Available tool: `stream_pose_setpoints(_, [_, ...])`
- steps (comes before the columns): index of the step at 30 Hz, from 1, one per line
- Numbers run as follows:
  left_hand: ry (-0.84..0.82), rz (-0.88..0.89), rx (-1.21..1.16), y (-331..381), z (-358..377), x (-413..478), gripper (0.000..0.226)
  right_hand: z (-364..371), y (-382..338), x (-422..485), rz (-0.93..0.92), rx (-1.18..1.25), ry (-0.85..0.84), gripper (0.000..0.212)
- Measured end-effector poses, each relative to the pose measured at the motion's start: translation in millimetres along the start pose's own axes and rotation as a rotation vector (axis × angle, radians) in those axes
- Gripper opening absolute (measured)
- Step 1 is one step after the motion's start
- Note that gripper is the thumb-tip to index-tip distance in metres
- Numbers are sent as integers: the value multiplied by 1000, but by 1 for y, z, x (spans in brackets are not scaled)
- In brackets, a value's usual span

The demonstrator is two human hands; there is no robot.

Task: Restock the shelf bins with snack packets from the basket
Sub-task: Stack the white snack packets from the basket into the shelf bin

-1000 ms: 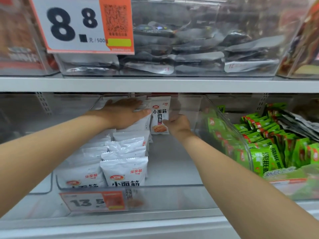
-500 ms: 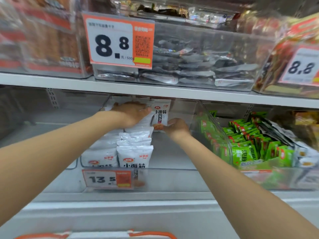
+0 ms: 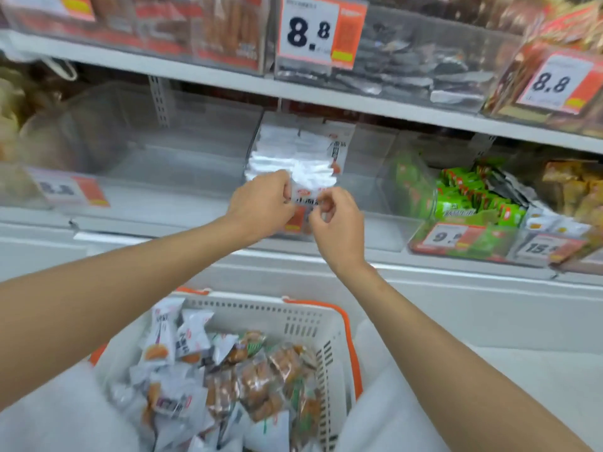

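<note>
A clear shelf bin on the middle shelf holds a row of white snack packets standing upright. Both my hands are at the bin's front. My left hand curls its fingers on the left edge of the front white packet. My right hand has thumb and fingers curled at that packet's right edge, and motion blur softens the contact. Below, the white basket with orange rim holds several white and brown snack packets.
A bin of green packets stands right of the white-packet bin, and a clear bin stands to its left. The upper shelf carries bins with 8.8 price tags. A white ledge runs below the bins.
Both hands have drawn back from the rear of the bin to its front packet. The view has dropped, so the basket now shows below.
</note>
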State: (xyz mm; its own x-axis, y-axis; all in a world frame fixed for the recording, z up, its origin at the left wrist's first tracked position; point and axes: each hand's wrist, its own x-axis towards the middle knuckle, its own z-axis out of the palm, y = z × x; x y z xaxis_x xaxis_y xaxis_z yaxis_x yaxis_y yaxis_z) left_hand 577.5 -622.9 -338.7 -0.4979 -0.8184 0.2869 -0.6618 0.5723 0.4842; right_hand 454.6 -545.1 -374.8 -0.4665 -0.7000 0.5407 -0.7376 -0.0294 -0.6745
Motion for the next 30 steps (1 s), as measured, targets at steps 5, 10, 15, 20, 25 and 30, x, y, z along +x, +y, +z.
stream_pose_setpoints(5, [-266, -192, -12, -69, 23, -50, 6, 45, 15, -60, 96, -98, -376, 10])
stream_pose_setpoints(10, [-549, -301, 78, -140, 50, -89, 4, 84, 58, -116, 158, -382, -963, 22])
stream_pose_setpoints(15, [-776, -162, 353, -168, 69, -108, 17, 110, 94, -192, 221, -692, -1610, 18])
stream_pose_setpoints(20, [-877, -47, 433, -159, 85, -117, 21, 105, 119, -248, 253, -761, -1740, 45])
stream_pose_setpoints(25, [-933, 9, 409, -157, 94, -122, 28, 107, 110, -236, 290, -665, -1652, 27])
stream_pose_setpoints(30, [-1041, 29, 295, -152, 84, -122, 50, 82, 59, -151, 480, -269, -1329, 42])
